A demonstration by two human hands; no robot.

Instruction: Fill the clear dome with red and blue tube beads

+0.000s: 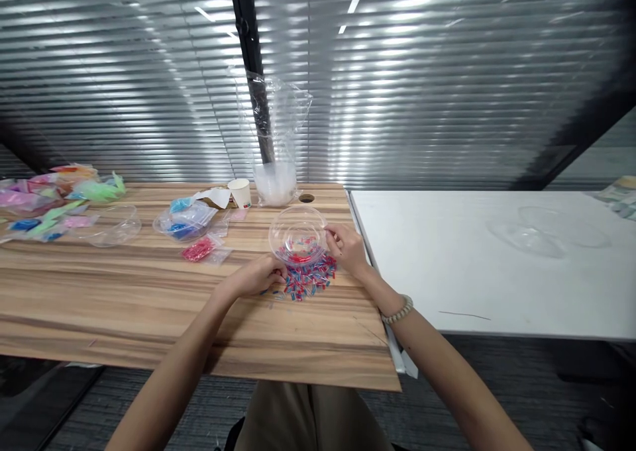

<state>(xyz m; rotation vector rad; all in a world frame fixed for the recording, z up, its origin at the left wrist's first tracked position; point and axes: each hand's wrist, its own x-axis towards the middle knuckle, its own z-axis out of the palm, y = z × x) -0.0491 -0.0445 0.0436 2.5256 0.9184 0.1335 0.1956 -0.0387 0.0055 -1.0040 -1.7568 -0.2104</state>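
My right hand (345, 246) grips the right rim of a clear round plastic bowl (298, 229), which is tilted over a pile of small red, blue and clear pieces (308, 279) on the wooden table. Some red pieces show in or through the lower part of the bowl. At the bowl's lower left, my left hand (261, 275) has its fingers curled together by the left edge of the pile; what they hold, if anything, is too small to make out.
Behind the bowl stand a clear bag (275, 179) and a paper cup (240, 193). A bag of pink-red pieces (199, 249), a filled clear bowl (181, 222) and colourful bags (94, 189) lie leftward. Clear lids (541, 232) rest on the white table (447, 272).
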